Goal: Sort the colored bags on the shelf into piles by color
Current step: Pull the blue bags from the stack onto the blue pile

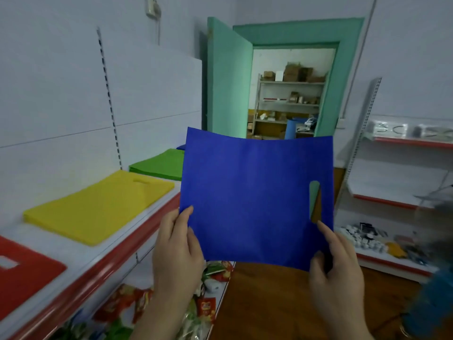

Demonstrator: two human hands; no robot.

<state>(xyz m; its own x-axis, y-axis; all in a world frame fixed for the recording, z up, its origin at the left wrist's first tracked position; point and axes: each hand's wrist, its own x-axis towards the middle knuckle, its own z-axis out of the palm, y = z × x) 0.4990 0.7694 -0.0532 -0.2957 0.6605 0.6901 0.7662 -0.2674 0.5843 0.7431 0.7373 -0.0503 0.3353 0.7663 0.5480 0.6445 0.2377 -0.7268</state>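
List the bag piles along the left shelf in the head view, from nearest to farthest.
red pile → yellow pile → green pile → blue pile, only its edge showing beyond the blue bag held up in both hands.

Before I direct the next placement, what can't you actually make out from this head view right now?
- Blue pile: only a corner shows; the held blue bag hides the rest.
- Green pile: its right part is behind that bag.
- Red pile: cut off by the left edge.
- Items on the right shelf: blurred and too small to identify.
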